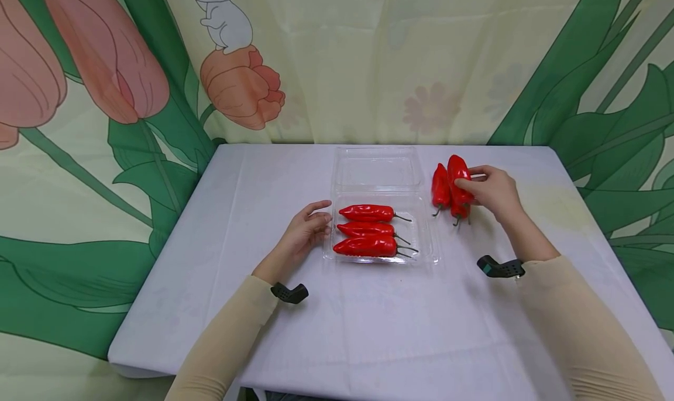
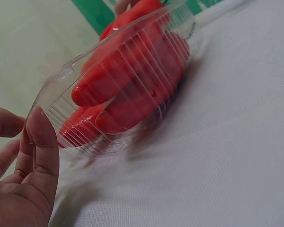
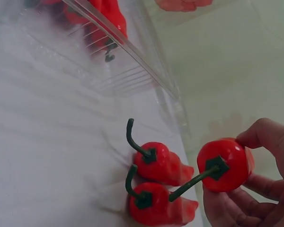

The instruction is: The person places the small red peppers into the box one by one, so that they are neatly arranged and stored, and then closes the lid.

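In the head view my right hand [image 1: 495, 190] pinches a red chili pepper [image 1: 458, 170] between thumb and fingers. The right wrist view shows this pepper [image 3: 225, 163] with its green stem toward the camera, raised beside two other peppers [image 3: 154, 161] on the cloth. A clear plastic box [image 1: 426, 237] stands in the middle of the table with its lid [image 1: 376, 167] folded back. Three red peppers [image 1: 365, 229] lie side by side in it, stems to the right. My left hand [image 1: 302, 231] touches the box's left edge with loosely bent fingers [image 2: 42, 137].
A white cloth [image 1: 337, 331] covers the table. Behind it hangs a curtain [image 1: 358, 67] printed with tulips and leaves. The two loose peppers lie right of the box, one [image 1: 440, 190] plainly seen and the other partly under the held one.
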`<action>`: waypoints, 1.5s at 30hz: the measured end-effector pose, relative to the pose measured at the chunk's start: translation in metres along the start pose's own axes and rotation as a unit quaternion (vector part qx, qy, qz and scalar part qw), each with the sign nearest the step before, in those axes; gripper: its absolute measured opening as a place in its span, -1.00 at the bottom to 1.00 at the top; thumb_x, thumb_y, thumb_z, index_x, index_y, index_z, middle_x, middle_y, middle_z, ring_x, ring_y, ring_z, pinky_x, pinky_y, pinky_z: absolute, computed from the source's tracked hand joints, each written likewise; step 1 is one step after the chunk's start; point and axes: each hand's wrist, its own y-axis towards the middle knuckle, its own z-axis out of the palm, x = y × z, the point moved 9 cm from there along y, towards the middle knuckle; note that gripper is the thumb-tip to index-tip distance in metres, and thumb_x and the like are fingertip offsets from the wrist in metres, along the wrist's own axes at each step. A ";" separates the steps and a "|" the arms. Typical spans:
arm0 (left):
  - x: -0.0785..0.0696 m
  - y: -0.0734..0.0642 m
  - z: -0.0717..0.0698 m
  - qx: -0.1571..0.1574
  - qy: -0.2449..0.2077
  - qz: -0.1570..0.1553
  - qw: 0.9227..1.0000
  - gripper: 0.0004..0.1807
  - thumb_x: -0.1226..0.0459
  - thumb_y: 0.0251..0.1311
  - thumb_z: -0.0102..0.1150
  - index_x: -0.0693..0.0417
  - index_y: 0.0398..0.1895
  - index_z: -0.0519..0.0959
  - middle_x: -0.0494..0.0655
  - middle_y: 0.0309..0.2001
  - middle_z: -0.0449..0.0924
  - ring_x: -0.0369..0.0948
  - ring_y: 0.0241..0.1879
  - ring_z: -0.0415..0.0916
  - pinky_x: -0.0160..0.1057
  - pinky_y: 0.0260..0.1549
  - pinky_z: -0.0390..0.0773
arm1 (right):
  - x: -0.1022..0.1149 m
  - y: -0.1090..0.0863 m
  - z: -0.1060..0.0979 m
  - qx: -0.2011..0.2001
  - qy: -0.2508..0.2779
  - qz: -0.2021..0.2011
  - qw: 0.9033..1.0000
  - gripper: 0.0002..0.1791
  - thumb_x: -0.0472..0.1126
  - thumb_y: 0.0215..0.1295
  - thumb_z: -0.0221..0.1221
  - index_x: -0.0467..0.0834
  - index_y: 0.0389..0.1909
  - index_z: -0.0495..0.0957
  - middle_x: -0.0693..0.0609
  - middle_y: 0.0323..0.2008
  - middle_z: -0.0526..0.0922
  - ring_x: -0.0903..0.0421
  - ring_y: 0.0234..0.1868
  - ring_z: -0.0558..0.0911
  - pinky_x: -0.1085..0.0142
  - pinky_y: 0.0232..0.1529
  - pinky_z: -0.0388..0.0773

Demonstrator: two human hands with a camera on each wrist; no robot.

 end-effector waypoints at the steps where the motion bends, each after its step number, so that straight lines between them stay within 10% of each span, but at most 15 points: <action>1: 0.000 0.000 0.000 0.000 0.000 0.000 1.000 -0.47 0.30 0.46 0.17 -0.01 0.45 0.36 -0.14 -0.25 0.63 -0.24 -0.42 0.55 -0.41 -0.30 0.67 | 0.001 0.000 0.001 0.001 -0.003 -0.002 1.000 -0.13 0.00 0.40 0.29 -0.30 0.55 0.16 -0.45 0.38 0.33 -0.38 0.30 0.46 -0.15 0.16 0.60; 28: 0.000 0.000 0.001 -0.004 -0.006 -0.002 1.000 -0.48 0.30 0.46 0.17 -0.01 0.45 0.37 -0.12 -0.24 0.64 -0.24 -0.42 0.57 -0.40 -0.29 0.69 | 0.057 -0.029 0.045 0.077 -0.063 -0.084 0.992 -0.17 -0.04 0.24 0.39 -0.21 0.47 0.32 -0.34 0.32 0.44 -0.30 0.21 0.47 0.05 -0.25 0.74; 45: 0.001 -0.001 0.000 -0.011 0.014 -0.013 1.000 -0.47 0.25 0.46 0.19 -0.12 0.45 0.38 -0.10 -0.15 0.62 -0.23 -0.40 0.57 -0.39 -0.35 0.68 | 0.082 -0.048 0.090 0.133 -0.073 -0.181 0.972 -0.37 -0.14 0.19 0.40 -0.16 0.31 0.52 -0.26 0.17 0.63 -0.21 0.04 0.66 0.07 -0.11 0.76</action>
